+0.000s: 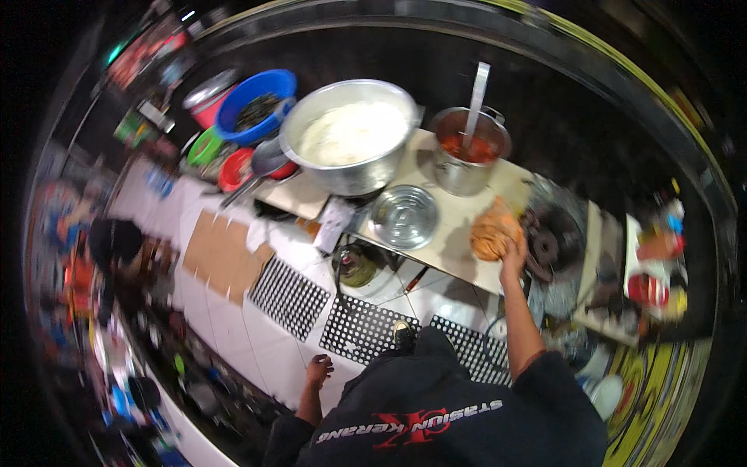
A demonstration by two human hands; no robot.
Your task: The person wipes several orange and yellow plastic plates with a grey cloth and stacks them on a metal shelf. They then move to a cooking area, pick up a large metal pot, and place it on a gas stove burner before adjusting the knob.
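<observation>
My right hand [513, 252] grips a crumpled orange-brown cloth [493, 230] above the right part of the cream worktop [458, 225]. Just behind the cloth stands a steel pot [465, 175] of red sauce, a long-handled ladle [477, 99] leaning in it. A round metal lid [404, 217] lies flat near the worktop's front edge. Further left, a large aluminium pot [356, 175] holds something pale and whitish. My left hand [320, 370] hangs low beside my body over the tiled floor, fingers slightly apart, holding nothing.
A burner [545, 245] sits right of the cloth. Blue [257, 131], green [204, 146] and red [236, 169] basins crowd the left end. Below are a gas cylinder [354, 265], dotted mats [292, 298] and flattened cardboard [219, 254]. A person in a dark cap [115, 242] is at left.
</observation>
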